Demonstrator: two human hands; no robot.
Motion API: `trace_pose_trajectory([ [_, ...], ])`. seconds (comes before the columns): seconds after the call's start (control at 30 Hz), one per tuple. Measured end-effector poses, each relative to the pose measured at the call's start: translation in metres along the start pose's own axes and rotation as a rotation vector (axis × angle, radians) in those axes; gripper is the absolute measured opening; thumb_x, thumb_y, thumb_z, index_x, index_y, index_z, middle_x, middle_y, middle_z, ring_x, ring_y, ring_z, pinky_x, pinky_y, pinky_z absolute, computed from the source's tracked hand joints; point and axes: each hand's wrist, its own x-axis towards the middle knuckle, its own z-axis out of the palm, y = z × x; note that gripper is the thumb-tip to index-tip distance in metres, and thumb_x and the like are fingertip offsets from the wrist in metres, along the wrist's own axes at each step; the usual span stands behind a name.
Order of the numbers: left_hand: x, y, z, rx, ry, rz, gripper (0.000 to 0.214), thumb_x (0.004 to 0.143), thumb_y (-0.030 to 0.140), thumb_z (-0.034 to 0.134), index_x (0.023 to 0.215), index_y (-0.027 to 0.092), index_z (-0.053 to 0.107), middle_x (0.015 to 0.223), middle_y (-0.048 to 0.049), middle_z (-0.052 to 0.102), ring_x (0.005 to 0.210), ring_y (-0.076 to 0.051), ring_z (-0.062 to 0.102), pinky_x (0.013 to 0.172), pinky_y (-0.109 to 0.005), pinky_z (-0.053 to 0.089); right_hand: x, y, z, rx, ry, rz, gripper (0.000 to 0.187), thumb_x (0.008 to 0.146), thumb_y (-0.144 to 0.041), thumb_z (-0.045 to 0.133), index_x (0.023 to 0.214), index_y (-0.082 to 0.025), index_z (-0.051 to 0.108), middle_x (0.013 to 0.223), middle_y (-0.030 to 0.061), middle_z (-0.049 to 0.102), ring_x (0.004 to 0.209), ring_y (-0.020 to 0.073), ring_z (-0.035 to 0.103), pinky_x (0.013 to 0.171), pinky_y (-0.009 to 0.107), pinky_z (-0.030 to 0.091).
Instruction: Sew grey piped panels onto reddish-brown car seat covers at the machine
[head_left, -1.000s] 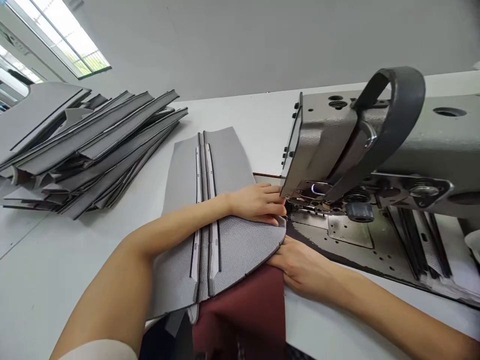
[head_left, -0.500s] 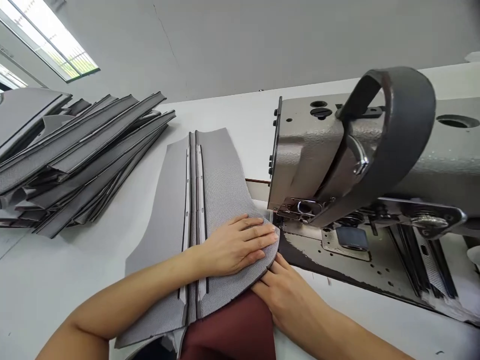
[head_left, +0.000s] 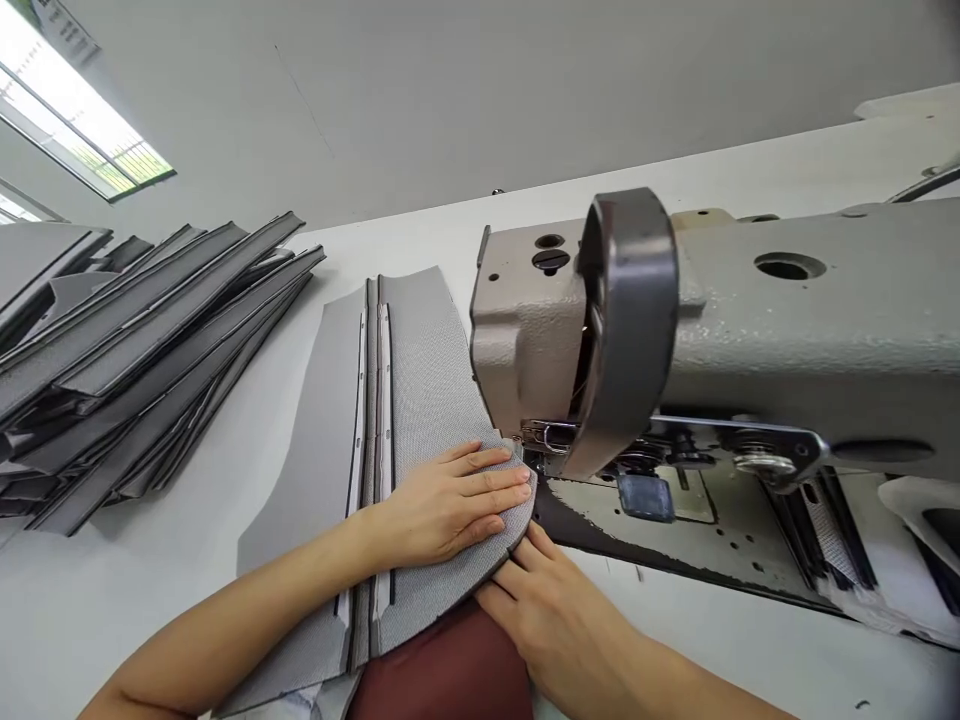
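A grey fabric panel (head_left: pixel 427 370) with a central seam and two pale strips lies on the white table, its curved right edge at the sewing machine's (head_left: pixel 540 330) needle area. My left hand (head_left: pixel 457 505) rests flat on the panel near that edge, fingers stretched out and pointing at the machine. Just below, my right hand (head_left: pixel 544 610) pinches the curved edge, its thumb side hidden under the panel. The needle and presser foot are mostly hidden behind the black curved band (head_left: pixel 637 310) on the machine head.
At the left, a pile of similar grey panels (head_left: pixel 165 330) lies on the white table (head_left: pixel 225 480). The machine's arm spans the right side above its metal bed (head_left: pixel 720 540). Dark trimmed pieces (head_left: pixel 825 530) lie under the arm. A maroon cloth (head_left: pixel 450 670) shows below the panel.
My view has shifted, so the machine appears further left and the pile slightly lower. Both hands keep nearly the same places on the panel, whose edge still sits at the machine.
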Motion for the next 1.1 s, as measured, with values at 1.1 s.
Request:
trace_pose_trajectory([
  [1.1,0.014,0.006,0.003,-0.011,0.023,-0.135,0.038,0.106,0.033,0.034,0.133,0.019,0.057,0.141,-0.0041,0.058,0.136,-0.022,0.047,0.118,-0.041,0.034,0.008,0.017,-0.022,0.125,-0.072,0.022,0.043,0.077,-0.001,0.049,0.113,-0.02,0.065,0.12,0.0071,0.066,0.125,0.0259,0.052,0.118,0.051,0.031],
])
